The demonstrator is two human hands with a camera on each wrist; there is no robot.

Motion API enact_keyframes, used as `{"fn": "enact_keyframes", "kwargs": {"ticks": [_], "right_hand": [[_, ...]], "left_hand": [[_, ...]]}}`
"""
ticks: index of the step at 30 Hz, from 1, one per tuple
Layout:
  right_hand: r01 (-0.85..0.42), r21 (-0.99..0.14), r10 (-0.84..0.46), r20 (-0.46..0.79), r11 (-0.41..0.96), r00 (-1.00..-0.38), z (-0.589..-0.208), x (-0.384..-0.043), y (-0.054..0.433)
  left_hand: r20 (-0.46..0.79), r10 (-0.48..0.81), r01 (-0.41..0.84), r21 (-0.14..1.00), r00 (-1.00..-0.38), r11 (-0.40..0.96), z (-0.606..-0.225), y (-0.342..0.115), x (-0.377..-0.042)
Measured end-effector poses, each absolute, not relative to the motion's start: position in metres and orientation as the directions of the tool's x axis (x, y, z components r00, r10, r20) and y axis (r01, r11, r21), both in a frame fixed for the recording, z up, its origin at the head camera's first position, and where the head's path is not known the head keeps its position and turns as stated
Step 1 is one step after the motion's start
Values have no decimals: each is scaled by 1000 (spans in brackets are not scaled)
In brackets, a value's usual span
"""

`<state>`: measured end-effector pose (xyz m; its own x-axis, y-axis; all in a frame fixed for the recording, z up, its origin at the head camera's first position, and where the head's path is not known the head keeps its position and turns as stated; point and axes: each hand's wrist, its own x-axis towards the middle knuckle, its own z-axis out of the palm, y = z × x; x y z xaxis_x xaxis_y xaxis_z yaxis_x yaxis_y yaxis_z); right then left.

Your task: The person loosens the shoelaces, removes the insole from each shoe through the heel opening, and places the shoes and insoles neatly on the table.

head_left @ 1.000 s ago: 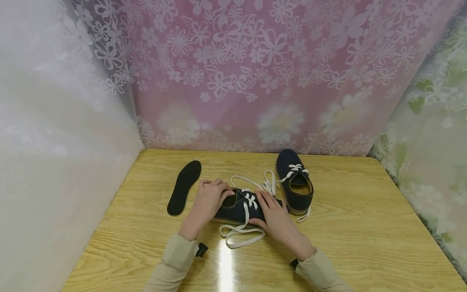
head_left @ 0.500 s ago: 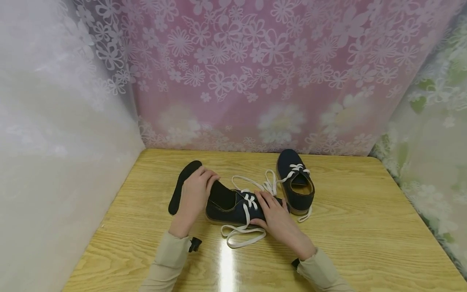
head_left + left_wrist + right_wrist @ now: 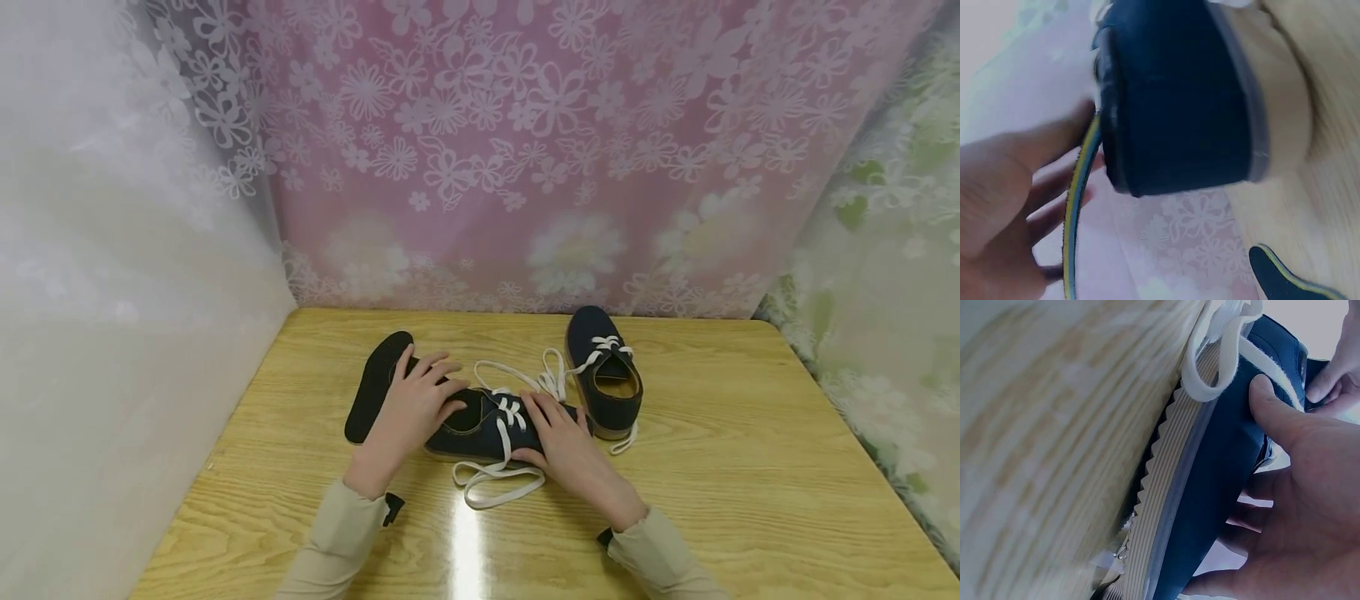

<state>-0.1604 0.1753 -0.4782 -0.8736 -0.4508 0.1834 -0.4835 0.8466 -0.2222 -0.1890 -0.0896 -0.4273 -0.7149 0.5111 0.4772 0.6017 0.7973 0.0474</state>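
A navy lace-up shoe [image 3: 472, 443] lies sideways on the table, heel to the left and white laces trailing. My right hand [image 3: 564, 440] grips its toe end; in the right wrist view the thumb [image 3: 1264, 394] presses the near side, the fingers across the top. A dark insole [image 3: 1076, 200] with a yellow-and-blue striped edge sticks out of the shoe's opening. My left hand [image 3: 408, 408] holds this insole from above, fingers spread, their tips past its far edge. A second black insole [image 3: 365, 408] lies flat to the left, partly behind the left hand.
Another navy shoe [image 3: 618, 417] stands at the back right, toe toward the curtain. Loose white lace loops [image 3: 502, 492] lie in front of the held shoe, more laces [image 3: 553, 379] behind it. A pink floral curtain [image 3: 480, 233] hangs beyond the wooden table [image 3: 750, 467].
My left hand has moved from the shoe's opening to the left, drawing the insole partly out; its fingers have then spread along the insole. The right hand keeps its hold on the toe.
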Motion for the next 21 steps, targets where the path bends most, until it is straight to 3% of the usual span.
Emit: {"fn": "enact_keyframes", "kwargs": {"ticks": [8, 17, 21], "right_hand": [[-485, -227, -465, 139, 845, -875, -477, -160, 175], [-549, -242, -525, 163, 800, -836, -480, -161, 183], [-558, -235, -532, 169, 796, -830, -483, -160, 184]], "left_hand": [[218, 587, 614, 83, -780, 785, -435, -107, -184], [207, 673, 699, 94, -710, 709, -433, -119, -183], [203, 678, 705, 121, -707, 699, -433, -121, -183]]}}
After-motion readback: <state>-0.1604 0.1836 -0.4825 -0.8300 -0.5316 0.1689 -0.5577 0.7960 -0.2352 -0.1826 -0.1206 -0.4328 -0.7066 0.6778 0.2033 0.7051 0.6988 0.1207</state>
